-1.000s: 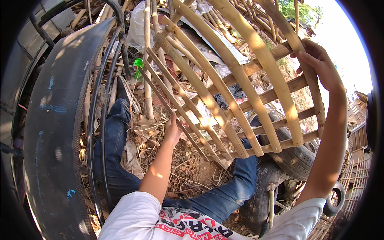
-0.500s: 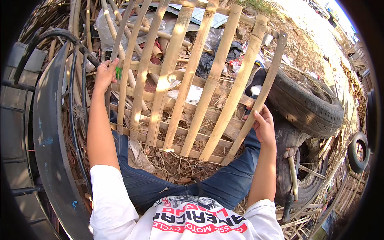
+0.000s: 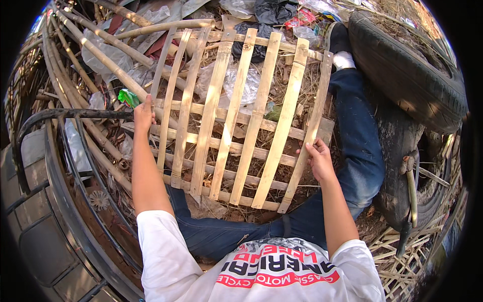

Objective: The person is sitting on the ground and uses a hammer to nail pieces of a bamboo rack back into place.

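One bamboo lattice [image 3: 255, 119] with eight long slats spans between both hands: the left grip [image 3: 144, 116] curls closed on its left edge, the right grip [image 3: 318, 157] pinches its right edge slat. Outward are one green wrapper [image 3: 129, 97], left, and two tyres [image 3: 410, 75], right.

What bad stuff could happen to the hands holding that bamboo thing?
Splinters, perhaps: the left hand and right hand hold the slatted bamboo panel bare. The left hand might also knock the black metal bar close beside it. And the panel could snag on the bamboo pole near its upper left.
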The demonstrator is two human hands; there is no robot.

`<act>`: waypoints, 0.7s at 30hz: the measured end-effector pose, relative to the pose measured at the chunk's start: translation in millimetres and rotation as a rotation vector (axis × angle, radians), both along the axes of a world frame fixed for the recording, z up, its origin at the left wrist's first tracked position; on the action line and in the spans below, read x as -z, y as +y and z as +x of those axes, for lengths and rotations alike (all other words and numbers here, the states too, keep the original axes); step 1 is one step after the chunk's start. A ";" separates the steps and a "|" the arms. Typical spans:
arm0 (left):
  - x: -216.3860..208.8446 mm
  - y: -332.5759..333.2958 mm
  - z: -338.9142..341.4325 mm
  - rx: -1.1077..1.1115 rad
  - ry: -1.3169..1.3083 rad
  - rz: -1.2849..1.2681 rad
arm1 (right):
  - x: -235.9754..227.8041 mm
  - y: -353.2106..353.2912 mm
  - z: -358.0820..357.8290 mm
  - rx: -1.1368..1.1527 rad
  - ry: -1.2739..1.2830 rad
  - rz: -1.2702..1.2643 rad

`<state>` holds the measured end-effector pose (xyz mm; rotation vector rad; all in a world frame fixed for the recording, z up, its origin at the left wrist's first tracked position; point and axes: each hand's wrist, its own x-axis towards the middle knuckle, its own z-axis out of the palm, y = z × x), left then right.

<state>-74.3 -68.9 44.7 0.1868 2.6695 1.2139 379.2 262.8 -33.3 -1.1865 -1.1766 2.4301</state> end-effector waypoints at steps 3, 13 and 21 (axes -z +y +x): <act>35.2 -12.8 -2.1 -0.031 -0.093 0.015 | 10.7 -2.4 -2.2 -0.022 -0.096 -0.005; 74.3 5.3 -2.4 -0.022 -0.129 -0.110 | 19.1 11.4 -1.1 -0.125 -0.372 0.366; 75.0 10.0 3.6 0.178 -0.199 -0.328 | 24.5 32.8 -12.0 -0.263 -0.584 0.626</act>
